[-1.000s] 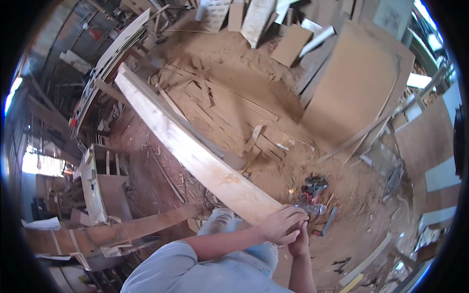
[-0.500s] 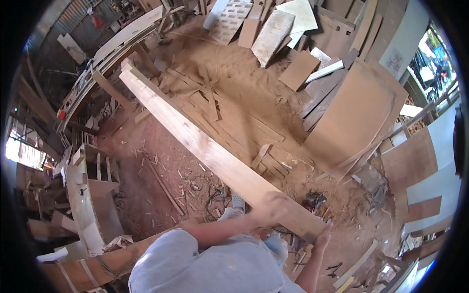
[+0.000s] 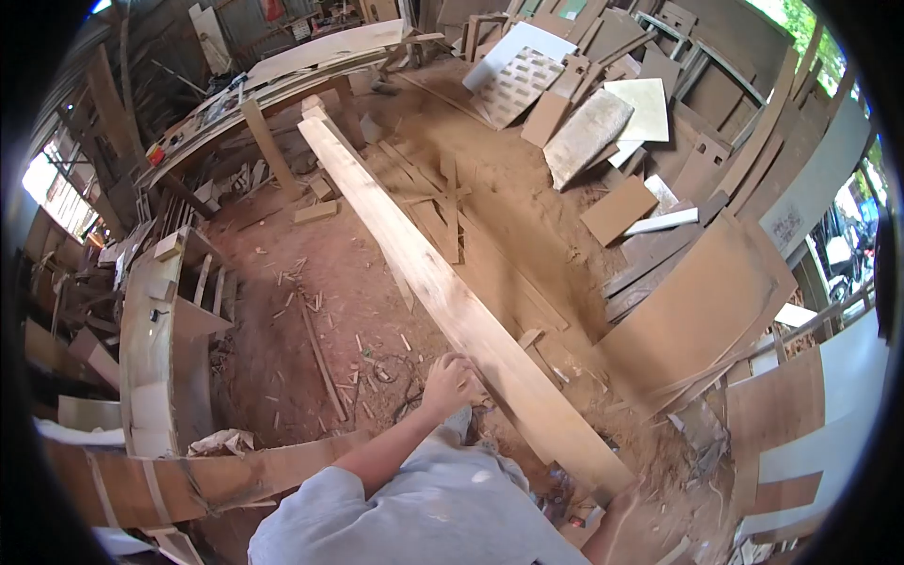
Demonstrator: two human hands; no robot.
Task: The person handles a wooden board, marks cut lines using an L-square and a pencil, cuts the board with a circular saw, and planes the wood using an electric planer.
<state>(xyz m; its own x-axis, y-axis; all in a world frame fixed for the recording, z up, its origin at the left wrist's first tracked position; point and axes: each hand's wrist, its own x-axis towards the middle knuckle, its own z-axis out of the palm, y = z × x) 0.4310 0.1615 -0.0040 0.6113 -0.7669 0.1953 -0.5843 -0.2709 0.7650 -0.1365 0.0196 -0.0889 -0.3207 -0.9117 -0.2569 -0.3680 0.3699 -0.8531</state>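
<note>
A long, pale wooden plank (image 3: 443, 292) runs diagonally from the far left down to the near right, in front of my body. My left hand (image 3: 450, 384) is at its left edge around the middle, with curled fingers against the wood; the fingertips are partly hidden. At the near end, my right hand (image 3: 617, 504) grips the plank's corner, smeared by motion and partly out of sight. Whether the far end rests on anything, I cannot tell.
A workbench (image 3: 330, 61) stands at the back left, with a pale cabinet-like frame (image 3: 151, 367) nearer on the left. Boards and panels, including a large brown sheet (image 3: 702, 301), lean at right. Sawdust (image 3: 513, 217) and wood scraps cover the floor.
My left hand has moved from the plank's top face to its left edge. The view has shifted, and the plank appears farther right at its far end. My right hand stays at the near end.
</note>
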